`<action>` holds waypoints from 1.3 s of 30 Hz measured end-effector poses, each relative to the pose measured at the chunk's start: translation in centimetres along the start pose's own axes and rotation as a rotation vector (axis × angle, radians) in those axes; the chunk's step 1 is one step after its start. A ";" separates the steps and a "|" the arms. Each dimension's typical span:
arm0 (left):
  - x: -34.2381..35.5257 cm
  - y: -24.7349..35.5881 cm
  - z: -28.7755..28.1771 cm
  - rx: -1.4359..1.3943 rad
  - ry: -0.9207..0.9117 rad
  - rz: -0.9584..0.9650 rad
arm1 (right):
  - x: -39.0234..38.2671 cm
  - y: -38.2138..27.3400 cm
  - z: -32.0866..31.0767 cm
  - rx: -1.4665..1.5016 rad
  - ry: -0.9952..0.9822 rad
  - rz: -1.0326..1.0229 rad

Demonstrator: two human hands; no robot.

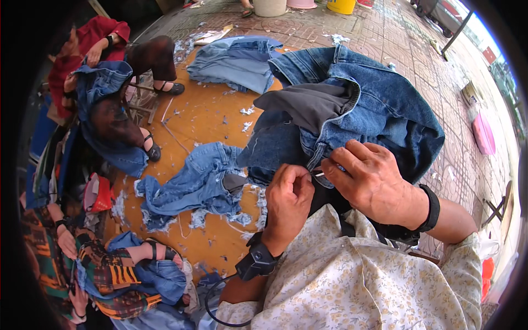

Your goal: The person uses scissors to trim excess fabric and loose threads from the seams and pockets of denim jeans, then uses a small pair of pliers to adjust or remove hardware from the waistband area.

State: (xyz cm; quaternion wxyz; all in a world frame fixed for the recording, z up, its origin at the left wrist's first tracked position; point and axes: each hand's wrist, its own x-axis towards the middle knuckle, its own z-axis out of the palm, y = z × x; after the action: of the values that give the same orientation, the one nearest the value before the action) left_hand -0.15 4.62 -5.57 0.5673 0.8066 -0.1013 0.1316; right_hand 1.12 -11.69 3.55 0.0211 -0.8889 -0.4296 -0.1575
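A blue denim jacket with a dark grey lining lies bunched over my lap. My right hand pinches a seam of the jacket, with a small thin tool or thread end showing at its fingertips. My left hand is closed on the denim edge right beside it, fingers curled. Both wrists wear black bands. A floral sleeve covers my forearms.
Other denim pieces and a folded pair lie on an orange mat strewn with blue scraps. Two seated persons at left, one in red, one in a patterned outfit, handle denim. Brick paving and buckets lie behind.
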 end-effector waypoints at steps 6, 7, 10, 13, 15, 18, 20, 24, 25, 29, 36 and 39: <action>-0.2 0.2 -0.1 0.041 0.074 0.075 | 0.3 0.2 0.2 0.005 0.021 -0.051; -0.2 0.2 0.0 0.050 0.081 0.089 | 0.4 0.2 0.2 0.000 0.020 -0.057; -0.4 0.1 0.0 0.071 0.099 0.112 | 0.4 0.1 0.2 -0.010 0.038 -0.081; -0.5 0.2 -0.1 0.068 0.111 0.111 | 0.1 0.2 0.5 -0.026 0.085 -0.108; -0.5 0.4 -0.1 0.058 0.125 0.115 | -0.3 0.5 0.1 -0.048 0.094 -0.115; -0.6 0.4 0.1 0.072 0.125 0.132 | -0.2 0.5 0.4 -0.033 0.145 -0.121; -0.6 0.5 0.1 0.071 0.122 0.111 | 0.0 0.5 0.7 -0.025 0.168 -0.126; -0.8 0.4 0.1 0.093 0.120 0.119 | 0.1 0.3 1.2 0.002 0.150 -0.138; -0.8 0.4 0.1 0.107 0.115 0.118 | 0.2 0.3 1.2 0.009 0.143 -0.140; -0.9 0.5 0.0 0.134 0.086 0.104 | 0.3 0.1 1.2 0.000 0.100 -0.143; -1.0 0.6 0.0 0.147 0.057 0.107 | 0.5 -0.1 1.2 0.015 0.048 -0.149; -1.0 0.1 0.0 0.125 0.080 0.183 | 0.5 0.5 1.0 0.086 0.023 -0.106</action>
State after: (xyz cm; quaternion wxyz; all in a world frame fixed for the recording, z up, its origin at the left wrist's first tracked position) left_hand -1.08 4.59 -5.81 0.5051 0.8219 -0.1434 0.2207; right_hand 2.01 -11.45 2.77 0.0559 -0.8614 -0.4822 -0.1496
